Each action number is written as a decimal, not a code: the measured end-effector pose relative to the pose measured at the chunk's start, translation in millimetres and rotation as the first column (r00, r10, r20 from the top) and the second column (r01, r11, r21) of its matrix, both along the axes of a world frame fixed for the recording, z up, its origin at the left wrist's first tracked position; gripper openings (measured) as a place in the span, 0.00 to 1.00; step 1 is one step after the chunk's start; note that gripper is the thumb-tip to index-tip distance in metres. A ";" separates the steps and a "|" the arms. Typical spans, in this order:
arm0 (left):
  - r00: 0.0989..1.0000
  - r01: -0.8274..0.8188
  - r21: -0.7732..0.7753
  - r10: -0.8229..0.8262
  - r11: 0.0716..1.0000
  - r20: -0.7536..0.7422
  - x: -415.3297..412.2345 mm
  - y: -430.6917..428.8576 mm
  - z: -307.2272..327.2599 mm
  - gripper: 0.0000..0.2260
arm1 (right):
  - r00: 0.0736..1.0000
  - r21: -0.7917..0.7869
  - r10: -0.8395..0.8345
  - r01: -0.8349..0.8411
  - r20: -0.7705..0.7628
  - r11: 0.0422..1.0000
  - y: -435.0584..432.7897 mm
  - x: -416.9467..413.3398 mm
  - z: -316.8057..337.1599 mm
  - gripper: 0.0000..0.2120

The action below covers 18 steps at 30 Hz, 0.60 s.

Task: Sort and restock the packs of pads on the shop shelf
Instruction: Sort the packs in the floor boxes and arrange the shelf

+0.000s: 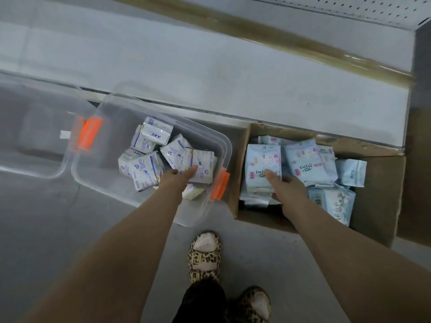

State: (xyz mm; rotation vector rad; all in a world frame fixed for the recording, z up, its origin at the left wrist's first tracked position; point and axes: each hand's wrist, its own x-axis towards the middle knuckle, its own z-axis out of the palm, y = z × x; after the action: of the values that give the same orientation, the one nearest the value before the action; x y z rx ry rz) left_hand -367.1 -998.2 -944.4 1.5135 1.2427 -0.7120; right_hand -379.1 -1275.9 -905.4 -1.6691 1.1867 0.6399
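On the floor stands a clear plastic bin (98, 178) with orange latches, holding several small white and blue pad packs (149, 145). My left hand (179, 177) reaches into it and grips one white pack (204, 165) at the bin's right end. To the right, a cardboard box (377, 201) holds several larger pale blue packs (305, 162). My right hand (288, 188) grips the left-most pale blue pack (262, 159), thumb on top. The white shop shelf (210, 73) runs behind both containers.
A second clear bin or lid (35, 127) with an orange latch lies at the left. My feet in leopard-print slippers (205, 255) stand on the grey floor just in front of the containers. A perforated shelf back panel (338, 8) shows at top right.
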 end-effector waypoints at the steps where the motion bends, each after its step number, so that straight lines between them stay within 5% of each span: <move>1: 1.000 -0.001 -0.012 0.001 1.000 -0.013 -0.2 -1.1 -4.5 0.36 | 1.000 -0.011 0.008 -0.008 -0.004 1.000 -0.4 0.1 -3.0 0.26; 12: 0.999 -0.007 0.034 0.005 0.999 0.042 -0.5 -7.4 21.1 0.25 | 0.998 -0.069 0.061 -0.063 -0.019 0.996 -3.0 -3.9 10.4 0.30; 18: 0.996 -0.031 0.002 0.031 1.000 0.087 4.4 -15.7 96.6 0.31 | 0.984 -0.137 0.174 -0.177 -0.039 0.975 -2.8 -0.4 87.4 0.33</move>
State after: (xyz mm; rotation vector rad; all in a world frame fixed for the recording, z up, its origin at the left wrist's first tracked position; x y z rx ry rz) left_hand -362.7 -1013.8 -847.7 1.5094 1.1996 -0.6175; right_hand -379.5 -1278.7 -818.1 -1.9044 1.1327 0.7035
